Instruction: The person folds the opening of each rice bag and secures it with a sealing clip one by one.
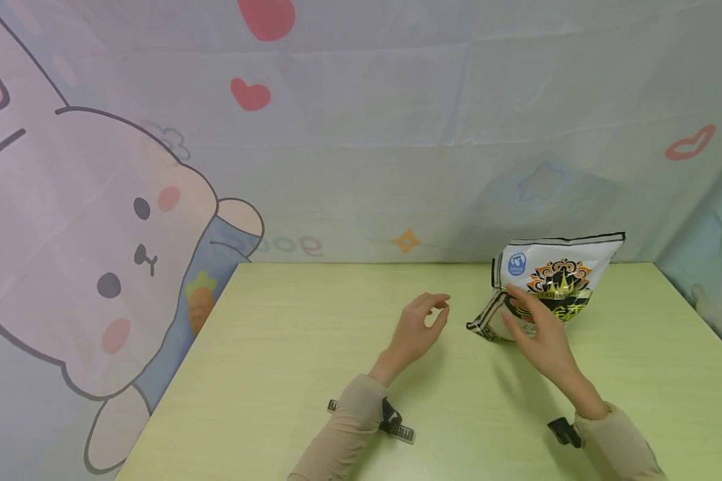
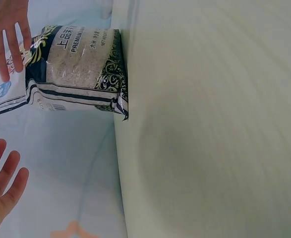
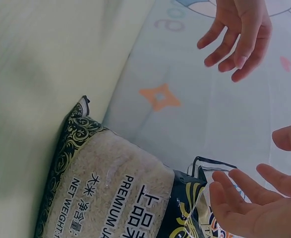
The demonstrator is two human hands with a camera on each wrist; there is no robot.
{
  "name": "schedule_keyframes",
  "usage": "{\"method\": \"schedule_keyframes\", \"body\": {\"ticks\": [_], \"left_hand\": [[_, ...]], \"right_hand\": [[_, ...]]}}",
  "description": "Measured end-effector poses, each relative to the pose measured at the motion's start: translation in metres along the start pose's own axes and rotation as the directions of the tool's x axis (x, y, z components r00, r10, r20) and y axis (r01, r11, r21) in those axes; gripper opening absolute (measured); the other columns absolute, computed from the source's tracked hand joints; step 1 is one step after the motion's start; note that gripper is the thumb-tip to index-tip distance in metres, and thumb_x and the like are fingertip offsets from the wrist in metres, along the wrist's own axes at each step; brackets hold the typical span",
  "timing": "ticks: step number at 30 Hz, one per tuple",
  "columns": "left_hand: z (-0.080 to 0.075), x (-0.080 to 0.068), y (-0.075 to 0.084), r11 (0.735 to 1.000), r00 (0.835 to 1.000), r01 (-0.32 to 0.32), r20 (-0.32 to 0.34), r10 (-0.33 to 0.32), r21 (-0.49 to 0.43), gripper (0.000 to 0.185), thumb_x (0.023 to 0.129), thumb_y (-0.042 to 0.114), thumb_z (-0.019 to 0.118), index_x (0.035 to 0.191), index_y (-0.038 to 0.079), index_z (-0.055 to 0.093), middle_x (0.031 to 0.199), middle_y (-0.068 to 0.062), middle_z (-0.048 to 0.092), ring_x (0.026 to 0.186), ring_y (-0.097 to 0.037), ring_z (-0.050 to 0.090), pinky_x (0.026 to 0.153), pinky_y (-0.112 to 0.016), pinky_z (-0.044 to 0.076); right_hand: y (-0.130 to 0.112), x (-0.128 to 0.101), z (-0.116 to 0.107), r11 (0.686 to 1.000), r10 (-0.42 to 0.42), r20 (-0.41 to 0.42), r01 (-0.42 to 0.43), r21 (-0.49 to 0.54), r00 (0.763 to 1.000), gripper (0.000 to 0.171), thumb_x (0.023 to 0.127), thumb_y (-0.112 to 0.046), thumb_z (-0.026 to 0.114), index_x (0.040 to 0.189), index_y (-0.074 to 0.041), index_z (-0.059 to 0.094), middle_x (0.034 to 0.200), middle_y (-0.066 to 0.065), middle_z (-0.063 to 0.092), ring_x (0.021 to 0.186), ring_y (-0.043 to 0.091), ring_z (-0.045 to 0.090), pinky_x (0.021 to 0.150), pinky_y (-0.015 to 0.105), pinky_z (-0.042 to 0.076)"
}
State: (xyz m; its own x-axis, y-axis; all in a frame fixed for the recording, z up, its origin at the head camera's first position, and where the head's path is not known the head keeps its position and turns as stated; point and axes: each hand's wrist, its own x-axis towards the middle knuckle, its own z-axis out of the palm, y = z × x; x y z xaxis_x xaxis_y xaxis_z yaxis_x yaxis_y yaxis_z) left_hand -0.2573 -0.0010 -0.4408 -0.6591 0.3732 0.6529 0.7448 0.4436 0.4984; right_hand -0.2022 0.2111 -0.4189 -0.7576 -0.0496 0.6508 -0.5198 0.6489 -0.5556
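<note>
A bag of rice (image 1: 577, 257) stands on the right part of the table, its pale top leaning over to one side. In the left wrist view, rice (image 2: 76, 59) shows through the bag's clear panel, with "PREMIUM" printed on it. My right hand (image 1: 543, 341) is in front of the bag, fingers apart and loosely bent; whether it touches the bag I cannot tell. To the left of the bag my left hand (image 1: 414, 331) hovers above the table with relaxed fingers and nothing in it. The right wrist view shows both hands apart.
The pale green table (image 1: 265, 374) meets a curtain (image 1: 361, 167) at its back edge, printed with a rabbit, hearts and stars. Each wrist carries a dark strap mount, such as the left mount (image 1: 391, 417).
</note>
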Motion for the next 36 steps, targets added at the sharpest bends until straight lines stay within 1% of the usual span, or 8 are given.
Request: {"method": "schedule_keyframes", "body": {"ticks": [4,7,9,14,20,26,30,36], "left_hand": [[0.002,0.003,0.000,0.998,0.999,0.040,-0.022,-0.041,-0.043,0.022,0.089,0.011,0.052,0.108,0.005,0.059,0.094,-0.007,0.064,0.085,-0.015,0.060,0.070,-0.030,0.052],[0.004,0.006,0.001,0.997,0.998,0.060,-0.030,-0.061,-0.044,0.021,0.089,0.012,0.052,0.107,0.005,0.059,0.094,-0.007,0.063,0.084,-0.015,0.060,0.068,-0.029,0.052],[0.006,0.009,0.002,0.996,0.997,0.075,-0.020,-0.076,-0.045,0.021,0.089,0.012,0.052,0.107,0.005,0.058,0.094,-0.006,0.063,0.085,-0.014,0.059,0.068,-0.027,0.052],[0.011,0.013,0.004,0.993,0.993,0.112,0.037,-0.111,-0.024,0.023,0.089,0.016,0.052,0.110,0.006,0.054,0.096,-0.005,0.062,0.087,-0.013,0.058,0.068,-0.021,0.050],[0.014,0.018,0.004,0.988,0.986,0.145,0.086,-0.140,-0.060,0.027,0.089,0.017,0.053,0.114,0.007,0.050,0.102,-0.007,0.060,0.092,-0.017,0.058,0.070,-0.025,0.050],[0.012,0.024,0.007,0.981,0.965,0.193,0.184,-0.184,-0.030,0.035,0.090,0.021,0.052,0.123,0.008,0.045,0.111,-0.007,0.057,0.100,-0.019,0.055,0.076,-0.025,0.049],[0.008,0.028,0.009,0.981,0.954,0.191,0.239,-0.183,-0.012,0.038,0.091,0.023,0.050,0.126,0.009,0.043,0.118,-0.007,0.055,0.106,-0.021,0.054,0.079,-0.021,0.047],[0.007,0.035,0.010,0.981,0.949,0.193,0.260,-0.180,-0.025,0.039,0.092,0.023,0.049,0.127,0.009,0.042,0.122,-0.006,0.054,0.110,-0.020,0.053,0.080,-0.022,0.047]], "right_hand": [[-0.001,0.002,0.000,1.000,0.002,-0.013,-0.002,0.010,1.000,0.045,0.080,0.001,0.060,0.123,0.000,0.050,0.116,0.019,0.057,0.097,-0.013,0.046,0.075,0.003,0.039],[-0.002,0.006,-0.001,1.000,0.001,-0.034,0.000,0.026,0.999,0.044,0.080,0.002,0.060,0.122,0.002,0.050,0.116,0.020,0.057,0.097,-0.014,0.045,0.074,0.004,0.040],[-0.003,0.008,-0.001,0.999,0.005,-0.050,-0.003,0.038,0.999,0.043,0.080,0.003,0.059,0.122,0.002,0.051,0.116,0.020,0.057,0.097,-0.013,0.046,0.074,0.003,0.040],[-0.003,0.014,-0.002,0.999,0.009,-0.092,-0.004,0.054,0.996,0.039,0.080,0.004,0.058,0.119,0.003,0.053,0.113,0.021,0.058,0.095,-0.013,0.047,0.071,0.003,0.041],[-0.005,0.021,-0.002,0.997,-0.006,-0.144,0.017,0.075,0.990,0.035,0.081,0.007,0.056,0.116,0.005,0.055,0.108,0.023,0.058,0.093,-0.015,0.047,0.070,0.001,0.040],[-0.004,0.026,-0.003,0.997,-0.021,-0.179,0.035,0.074,0.984,0.034,0.080,0.009,0.055,0.114,0.005,0.056,0.104,0.024,0.059,0.092,-0.014,0.047,0.070,-0.002,0.038],[-0.004,0.029,-0.004,0.996,-0.042,-0.203,0.056,0.065,0.978,0.034,0.079,0.010,0.056,0.113,0.005,0.057,0.101,0.025,0.059,0.094,-0.014,0.047,0.070,0.000,0.040],[-0.003,0.035,-0.008,0.997,-0.064,-0.253,0.075,0.034,0.965,0.031,0.077,0.012,0.057,0.108,0.005,0.060,0.100,0.024,0.061,0.089,-0.014,0.048,0.066,0.000,0.039]]}}
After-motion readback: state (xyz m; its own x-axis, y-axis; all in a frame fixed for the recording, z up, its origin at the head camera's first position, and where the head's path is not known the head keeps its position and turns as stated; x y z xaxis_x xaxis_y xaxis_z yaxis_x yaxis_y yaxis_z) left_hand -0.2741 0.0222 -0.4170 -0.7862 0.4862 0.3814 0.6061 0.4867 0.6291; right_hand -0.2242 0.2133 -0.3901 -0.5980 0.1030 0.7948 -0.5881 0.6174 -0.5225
